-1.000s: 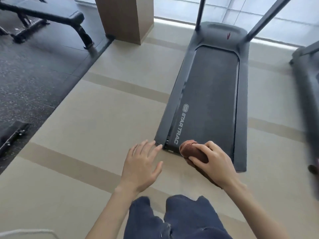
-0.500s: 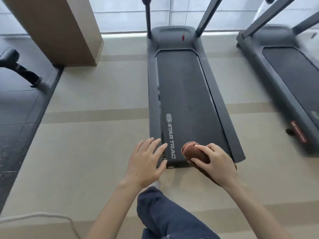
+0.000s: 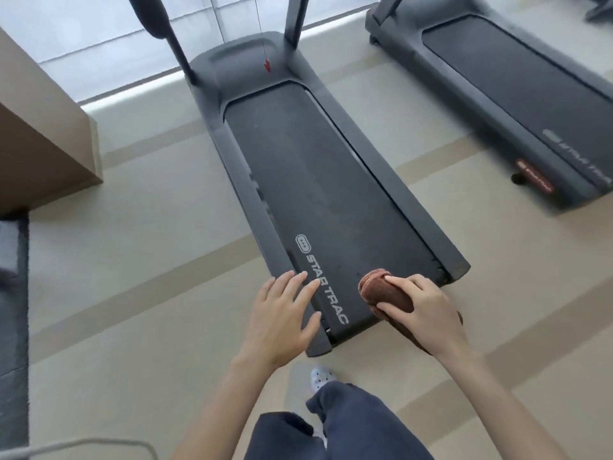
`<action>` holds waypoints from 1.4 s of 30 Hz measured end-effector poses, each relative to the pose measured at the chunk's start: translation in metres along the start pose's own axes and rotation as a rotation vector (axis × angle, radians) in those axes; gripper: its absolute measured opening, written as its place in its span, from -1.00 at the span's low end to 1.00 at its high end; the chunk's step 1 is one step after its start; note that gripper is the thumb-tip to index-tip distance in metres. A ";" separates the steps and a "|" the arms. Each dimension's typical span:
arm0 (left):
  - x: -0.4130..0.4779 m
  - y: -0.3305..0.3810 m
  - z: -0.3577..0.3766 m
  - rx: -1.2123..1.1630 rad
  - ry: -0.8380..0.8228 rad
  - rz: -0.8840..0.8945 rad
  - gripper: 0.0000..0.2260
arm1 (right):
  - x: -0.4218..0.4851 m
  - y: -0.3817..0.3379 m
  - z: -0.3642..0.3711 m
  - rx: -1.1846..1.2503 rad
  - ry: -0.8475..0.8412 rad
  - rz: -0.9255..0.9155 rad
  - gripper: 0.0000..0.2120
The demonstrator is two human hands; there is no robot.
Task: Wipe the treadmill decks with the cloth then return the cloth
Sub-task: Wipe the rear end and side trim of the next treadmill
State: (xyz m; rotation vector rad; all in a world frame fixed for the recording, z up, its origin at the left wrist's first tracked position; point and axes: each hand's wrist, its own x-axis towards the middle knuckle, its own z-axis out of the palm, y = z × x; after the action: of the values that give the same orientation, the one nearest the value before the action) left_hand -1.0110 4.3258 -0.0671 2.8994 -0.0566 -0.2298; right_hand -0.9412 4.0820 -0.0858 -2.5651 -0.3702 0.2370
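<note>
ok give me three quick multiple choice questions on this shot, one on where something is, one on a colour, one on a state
1. Where is the cloth?
A) at the near end of the nearer treadmill
B) tucked in a pocket
C) draped over a shoulder

2. What colour is the cloth?
A) white
B) blue
C) brown

3. How is the left hand?
A) clenched in a fist
B) open, fingers spread
C) gripping the cloth

Answers: 1 A, the right hand grips it there; 2 C, its folds show reddish brown; 3 B, its straight fingers hold nothing.
</note>
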 end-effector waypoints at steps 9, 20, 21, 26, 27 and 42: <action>0.070 -0.061 0.006 0.042 -0.104 0.321 -0.55 | 0.004 -0.019 0.046 0.006 0.120 0.329 -0.56; 0.168 -0.183 0.045 0.180 -0.240 0.534 -0.56 | 0.039 -0.057 0.164 0.004 0.239 0.603 -0.54; 0.179 -0.188 0.059 0.178 -0.240 0.530 -0.56 | 0.047 -0.049 0.177 0.004 0.238 0.618 -0.54; 0.234 -0.202 0.159 0.096 -0.187 0.458 -0.56 | 0.093 0.012 0.270 -0.039 0.218 0.647 -0.54; 0.246 -0.203 0.186 0.084 -0.177 0.469 -0.55 | 0.103 0.026 0.292 -0.047 0.220 0.644 -0.54; 0.413 -0.260 0.555 0.184 -0.190 0.798 -0.49 | 0.208 0.235 0.578 -0.173 0.264 0.581 -0.56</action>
State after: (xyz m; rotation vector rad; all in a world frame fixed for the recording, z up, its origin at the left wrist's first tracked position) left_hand -0.6869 4.4298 -0.7237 2.7456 -1.2780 -0.3543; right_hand -0.8327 4.2312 -0.7171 -2.7705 0.4803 0.0684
